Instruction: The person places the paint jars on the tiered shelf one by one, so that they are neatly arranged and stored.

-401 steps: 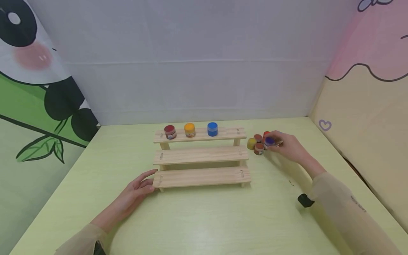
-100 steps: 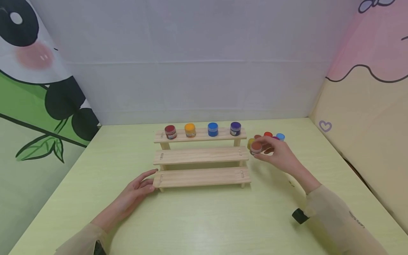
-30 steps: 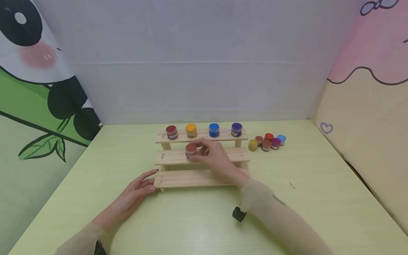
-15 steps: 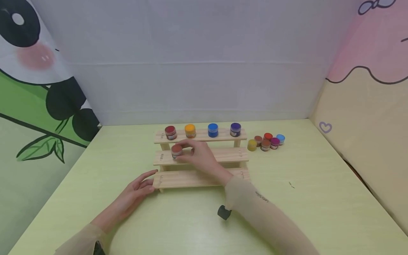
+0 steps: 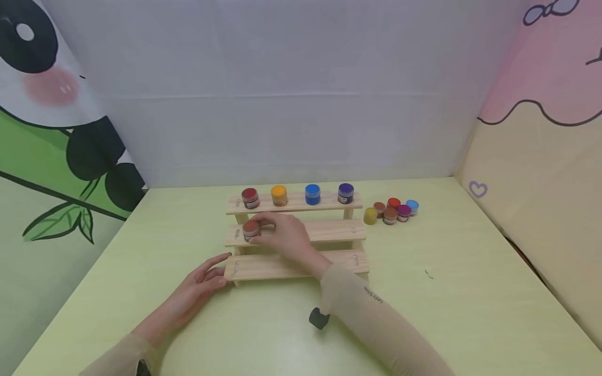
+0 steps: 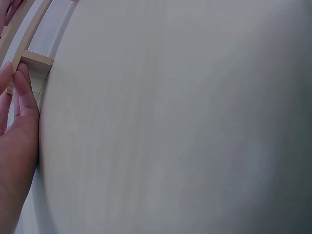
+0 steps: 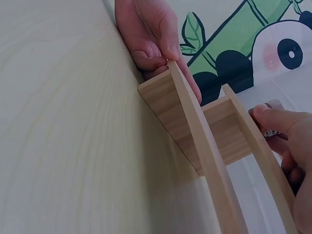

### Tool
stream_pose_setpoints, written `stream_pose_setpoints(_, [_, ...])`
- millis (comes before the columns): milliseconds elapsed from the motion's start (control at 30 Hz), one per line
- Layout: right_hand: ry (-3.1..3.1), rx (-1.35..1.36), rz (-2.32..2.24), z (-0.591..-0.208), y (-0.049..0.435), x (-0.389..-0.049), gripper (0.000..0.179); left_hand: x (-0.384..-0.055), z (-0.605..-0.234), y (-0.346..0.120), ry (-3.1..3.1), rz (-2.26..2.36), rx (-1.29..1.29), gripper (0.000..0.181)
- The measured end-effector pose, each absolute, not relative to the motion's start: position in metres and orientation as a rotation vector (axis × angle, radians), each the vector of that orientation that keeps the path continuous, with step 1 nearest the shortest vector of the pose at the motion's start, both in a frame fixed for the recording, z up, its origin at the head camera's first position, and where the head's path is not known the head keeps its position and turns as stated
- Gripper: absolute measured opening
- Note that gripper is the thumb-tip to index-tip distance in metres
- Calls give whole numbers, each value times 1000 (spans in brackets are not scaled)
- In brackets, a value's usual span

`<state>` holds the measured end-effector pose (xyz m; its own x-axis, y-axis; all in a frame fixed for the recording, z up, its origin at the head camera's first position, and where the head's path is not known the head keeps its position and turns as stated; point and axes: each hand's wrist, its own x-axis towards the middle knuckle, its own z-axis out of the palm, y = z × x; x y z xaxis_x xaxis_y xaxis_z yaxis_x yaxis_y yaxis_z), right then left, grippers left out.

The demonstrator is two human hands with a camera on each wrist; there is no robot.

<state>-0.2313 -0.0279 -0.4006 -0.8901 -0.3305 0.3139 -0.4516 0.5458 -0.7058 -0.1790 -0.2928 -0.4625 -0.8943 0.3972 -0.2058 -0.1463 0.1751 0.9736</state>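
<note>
My right hand pinches a small paint jar with a reddish-brown lid between thumb and fingers. The jar is upright at the left end of the middle step of a three-step wooden stand; whether its base touches the wood I cannot tell. In the right wrist view, fingers partly cover the jar. My left hand grips the left end of the bottom step, which the left wrist view also shows, with the hand at the board's end. On the top step stand dark red, orange-yellow, blue and purple jars.
Right of the stand, several more jars cluster on the pale yellow table: yellow, brown, red, magenta and light blue among them. A pale cloth wall rises behind the table.
A purple jar went onto the top step's right end earlier. Since then my right hand has carried the reddish-brown jar from the cluster leftward along the middle step. My left hand has stayed put.
</note>
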Motion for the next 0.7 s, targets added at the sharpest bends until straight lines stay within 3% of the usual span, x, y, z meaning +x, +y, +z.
stream_pose_setpoints(700, [-2688,607,1136,-402,-31,-228,42,-177,-461,-293,2045,1765,235,65])
